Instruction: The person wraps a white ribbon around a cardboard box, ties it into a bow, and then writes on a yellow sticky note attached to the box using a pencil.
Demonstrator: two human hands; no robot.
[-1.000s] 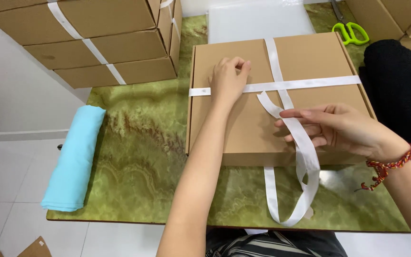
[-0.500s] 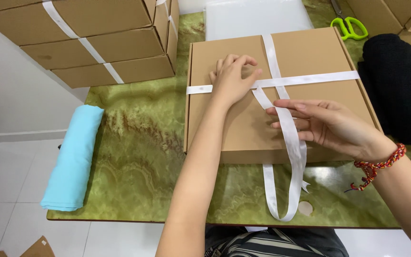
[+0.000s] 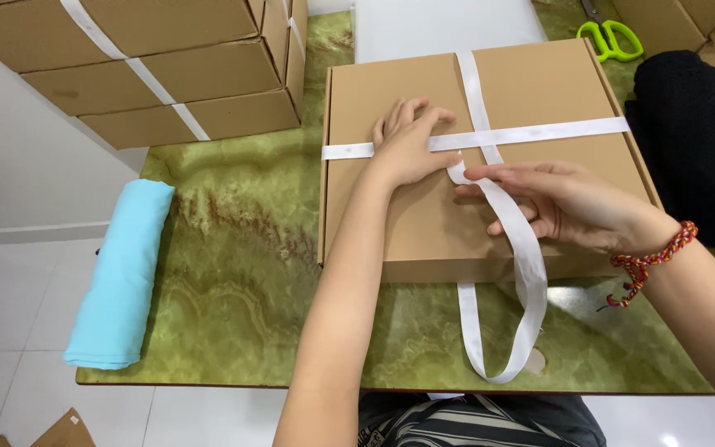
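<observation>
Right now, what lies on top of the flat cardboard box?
On the cardboard box a white ribbon crosses. The left hand presses it; the right hand holds a loop. The crossing is partly covered, and the contents are hidden.

Bright, even light falls from above me; the polished green marble tabletop (image 3: 233,273) shows soft glare, everything sharp.

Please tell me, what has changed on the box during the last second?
The right hand moved left along the white ribbon toward the crossing, still gripping it; the hanging loop grew shorter. The left hand stayed pressed on the ribbon on the cardboard box, which did not move.
</observation>
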